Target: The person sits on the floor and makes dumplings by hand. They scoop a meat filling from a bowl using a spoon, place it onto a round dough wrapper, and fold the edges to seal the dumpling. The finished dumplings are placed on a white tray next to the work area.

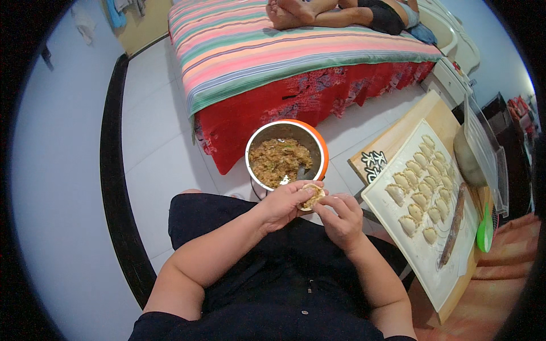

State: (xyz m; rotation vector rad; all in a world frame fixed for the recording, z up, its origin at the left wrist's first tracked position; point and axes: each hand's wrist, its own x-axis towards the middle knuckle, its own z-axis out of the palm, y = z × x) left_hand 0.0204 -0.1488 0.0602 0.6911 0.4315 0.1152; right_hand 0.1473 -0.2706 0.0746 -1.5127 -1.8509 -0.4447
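A round dumpling wrapper [311,197] with brown filling on it rests in my left hand [282,206], whose fingers curl around its edge. My right hand [343,219] pinches the wrapper's right edge between thumb and fingers. Just beyond my hands stands a metal pot [248,150] with an orange outer side, holding minced filling [278,161] and a spoon [301,172]. On the right, a white floured board [392,219] carries several rows of folded dumplings [421,199]. Beside them lies a brown rolling pin [453,227].
The board sits on a wooden table [434,105] with a green spoon [485,230] and a clear plastic container [495,153] at its right. Ahead is a bed with a striped cover [227,62], where another person's legs [318,17] rest. A wall [62,170] runs along the left.
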